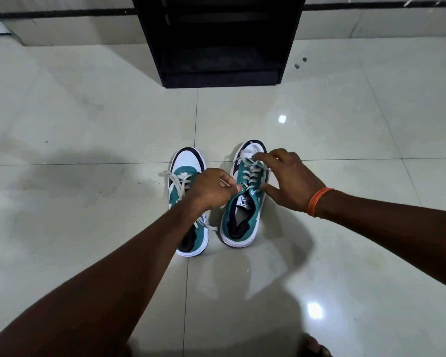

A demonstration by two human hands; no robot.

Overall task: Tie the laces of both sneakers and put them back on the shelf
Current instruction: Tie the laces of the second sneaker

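Head view | sneakers, centre frame, on tiled floor (88,124): left sneaker (188,173), right sneaker (245,212) | left hand (211,191) pinched closed on a lace (247,161) of right sneaker | right hand (289,181) half-open, fingertips on its lacing; grip unclear | shelf (216,42) top centre | risk: lace may slip from pinch, loosening the knot.
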